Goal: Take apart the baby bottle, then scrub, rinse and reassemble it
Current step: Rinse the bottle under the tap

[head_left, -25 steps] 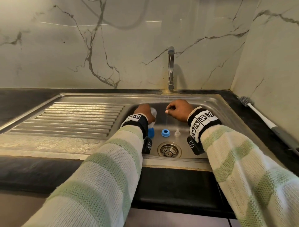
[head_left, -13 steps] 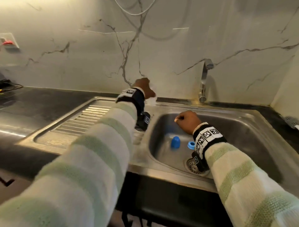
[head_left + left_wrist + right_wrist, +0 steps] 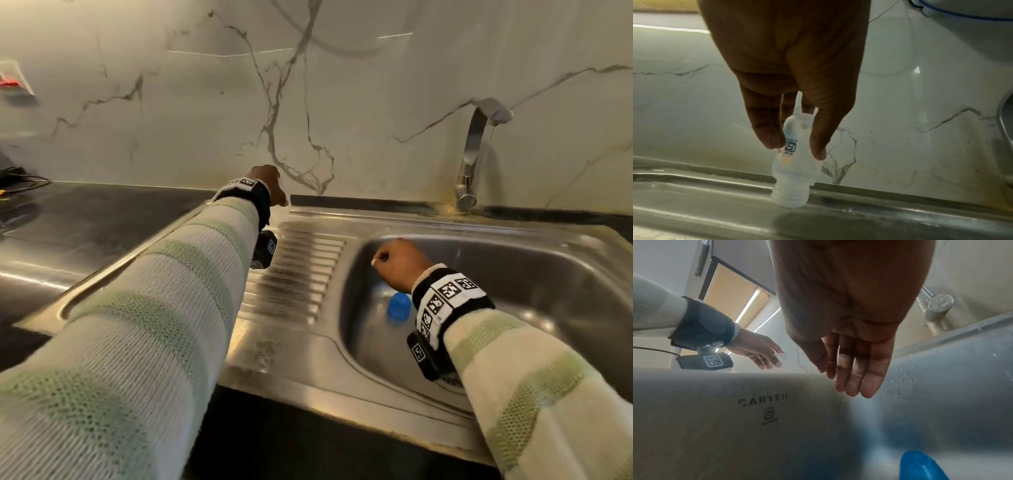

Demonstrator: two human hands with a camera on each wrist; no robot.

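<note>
From the head view the bottle body cannot be seen at all: it is hidden behind the left hand (image 3: 269,185), which is stretched out to the far edge of the sink's (image 3: 342,219) ribbed draining board. The drain is almost wholly covered by the right wrist strap, and the blue cap (image 3: 399,306) on the sink floor is partly cut off by the right wrist.

In the left wrist view the translucent bottle body (image 3: 795,164) is seen upside down, its threaded neck set on the raised back rim of the sink, just in front of the marble wall (image 3: 900,129). It is flanked by the fingertips (image 3: 819,152) of the left hand, thumb on one side and fingers on the other, close against its shoulders; whether it is truly pinched or just let go cannot be told from the blurred frame.

The right hand (image 3: 399,263) is held above the sink bowl, nothing in it. In the head view the fingers are hidden under the knuckles; in the right wrist view the fingers (image 3: 859,369) are shown hanging straight and together. The cap is found below that hand, apart from it.
</note>
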